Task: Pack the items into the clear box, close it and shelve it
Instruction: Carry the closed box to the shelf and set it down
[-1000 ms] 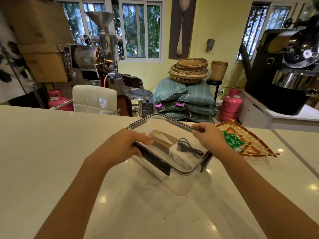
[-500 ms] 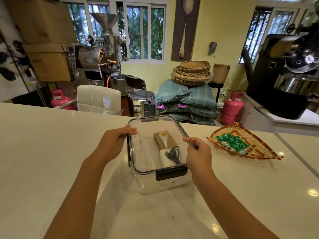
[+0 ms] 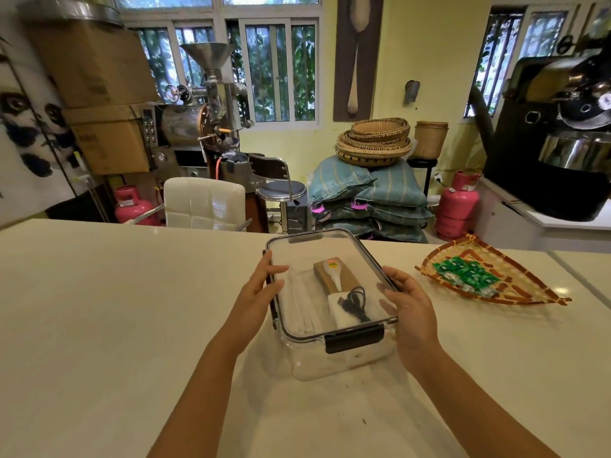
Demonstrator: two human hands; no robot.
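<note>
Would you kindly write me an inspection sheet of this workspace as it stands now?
Surface: pale counter, a few dark specks near the front.
Job's things: clear box with lid on; black latch at near end; brown pack and white pack inside.
Clutter: woven tray holding green packets.
Grippers: left hand and right hand on the lid's long sides.
Cables: black cable coiled inside box.
Surroundings: roaster, sacks, gas cylinders.

woven tray [image 3: 515,294] right, counter [image 3: 115,309] left bare
</note>
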